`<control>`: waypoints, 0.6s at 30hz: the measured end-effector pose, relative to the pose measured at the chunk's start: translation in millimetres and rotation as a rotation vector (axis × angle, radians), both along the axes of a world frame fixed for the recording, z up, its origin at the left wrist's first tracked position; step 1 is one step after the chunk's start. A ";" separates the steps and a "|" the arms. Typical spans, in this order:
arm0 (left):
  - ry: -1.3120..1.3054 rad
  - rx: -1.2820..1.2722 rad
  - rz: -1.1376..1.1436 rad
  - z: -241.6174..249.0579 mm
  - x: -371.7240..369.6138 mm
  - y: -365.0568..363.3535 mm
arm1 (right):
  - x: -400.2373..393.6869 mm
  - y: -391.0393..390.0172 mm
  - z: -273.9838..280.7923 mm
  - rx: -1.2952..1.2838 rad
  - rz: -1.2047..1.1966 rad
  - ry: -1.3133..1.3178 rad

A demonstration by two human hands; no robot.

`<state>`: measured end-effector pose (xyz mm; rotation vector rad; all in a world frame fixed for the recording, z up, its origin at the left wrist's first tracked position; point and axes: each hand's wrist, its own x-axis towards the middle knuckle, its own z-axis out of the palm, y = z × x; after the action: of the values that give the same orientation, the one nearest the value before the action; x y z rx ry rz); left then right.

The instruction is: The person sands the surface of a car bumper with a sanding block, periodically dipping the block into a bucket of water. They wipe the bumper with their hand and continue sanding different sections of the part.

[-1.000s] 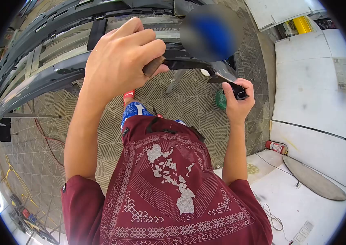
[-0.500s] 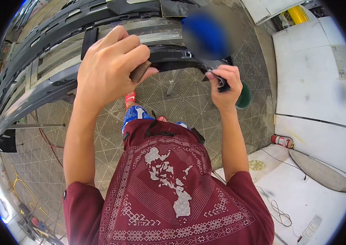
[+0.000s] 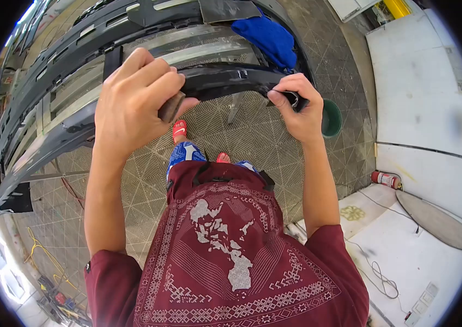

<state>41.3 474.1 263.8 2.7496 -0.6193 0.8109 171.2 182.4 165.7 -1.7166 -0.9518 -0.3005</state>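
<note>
A dark car bumper (image 3: 225,79) with a glossy lower band arches across the upper part of the view. My left hand (image 3: 133,103) is closed round a small brown block (image 3: 171,107), its thumb stretched out under the bumper band; the hand covers part of the bumper. Over at the bumper's right end, my right hand (image 3: 303,109) is closed on a black curled piece (image 3: 297,100) with a pale edge, the thumb pressed against its near side. I cannot tell whether this piece belongs to the bumper.
A blue cloth (image 3: 266,38) and a grey flat pad (image 3: 229,11) lie on the bumper. A green bucket (image 3: 331,118) stands on the patterned floor right of my hand. Beside the white wall are a fire extinguisher (image 3: 386,180) and a long grey board (image 3: 437,219). Cables lie about.
The view has shifted a little, and the blue cloth now shows sharply. My left hand sits slightly further left; my right hand has turned a little around the black piece. Both keep their hold.
</note>
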 end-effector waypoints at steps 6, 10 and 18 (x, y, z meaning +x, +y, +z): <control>0.013 0.010 0.001 0.4 -0.3 0.0 | 3.7 -6.0 7.1 -0.011 0.100 0.328; -0.010 0.006 0.019 0.4 0.9 1.0 | 5.1 -1.8 8.8 -0.045 0.121 0.302; 0.002 0.009 0.010 -2.2 -0.9 2.0 | 6.0 -6.0 9.1 -0.070 0.122 0.351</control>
<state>40.4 476.1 261.6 2.7637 -0.6104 0.8097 177.3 176.4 174.8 -1.6952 -0.8091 0.1143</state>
